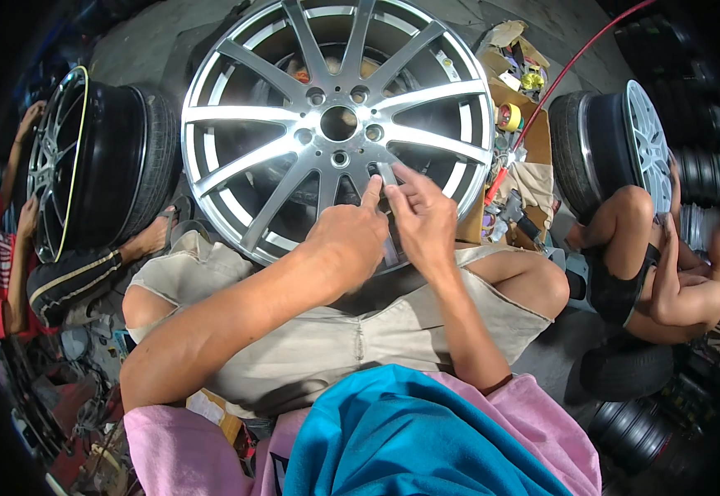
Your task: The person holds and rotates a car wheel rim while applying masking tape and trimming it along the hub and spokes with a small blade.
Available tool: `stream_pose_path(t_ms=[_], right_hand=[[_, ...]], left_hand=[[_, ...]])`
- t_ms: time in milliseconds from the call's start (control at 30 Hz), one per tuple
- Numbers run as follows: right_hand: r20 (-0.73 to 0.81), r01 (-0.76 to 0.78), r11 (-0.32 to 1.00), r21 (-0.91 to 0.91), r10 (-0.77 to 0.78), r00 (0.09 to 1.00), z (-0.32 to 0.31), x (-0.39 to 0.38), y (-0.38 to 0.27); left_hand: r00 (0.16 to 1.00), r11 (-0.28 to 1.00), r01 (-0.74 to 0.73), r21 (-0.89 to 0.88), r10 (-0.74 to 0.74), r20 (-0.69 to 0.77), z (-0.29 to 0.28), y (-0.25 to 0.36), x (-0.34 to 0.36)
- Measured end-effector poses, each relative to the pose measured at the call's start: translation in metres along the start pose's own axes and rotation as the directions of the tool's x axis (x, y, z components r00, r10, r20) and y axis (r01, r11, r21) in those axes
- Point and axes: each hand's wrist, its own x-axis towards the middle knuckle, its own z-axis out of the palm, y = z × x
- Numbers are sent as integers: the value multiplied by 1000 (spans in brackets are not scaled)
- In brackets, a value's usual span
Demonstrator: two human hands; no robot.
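Observation:
A large silver multi-spoke alloy wheel rim (339,87) lies face up in front of my bent knees. My left hand (350,240) is over its near spokes, index finger stretched toward the hub and the other fingers curled in. Whatever the curled fingers hold, if anything, is hidden. Close beside it, my right hand (423,213) has thumb and forefinger bent together at the inner end of a spoke. A pale grey patch shows at these fingertips; I cannot tell whether it is a held strip or bare spoke. Slight blur covers the right fingers.
A cardboard box (539,136) with tape and tools stands right of the rim, a red hose (579,58) crossing it. At left, a person's hands (27,215) hold an upright wheel (58,165). Another person (666,273) sits right by a silver wheel (648,145). A tyre (627,368) lies lower right.

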Motion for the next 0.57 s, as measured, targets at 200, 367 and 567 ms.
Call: stream_pose_path(t_ms=[200, 367, 567], right_hand=[[256, 347, 910, -227, -288, 923, -45, 56, -18], [476, 574, 763, -298, -402, 782, -48, 86, -7], [562, 672, 677, -300, -444, 698, -39, 96, -7]], left_hand=[[1000, 999, -26, -38, 26, 14, -1, 10, -19], [993, 991, -117, -57, 118, 3, 1, 17, -23], [993, 993, -118, -8, 118, -2, 4, 16, -27]])
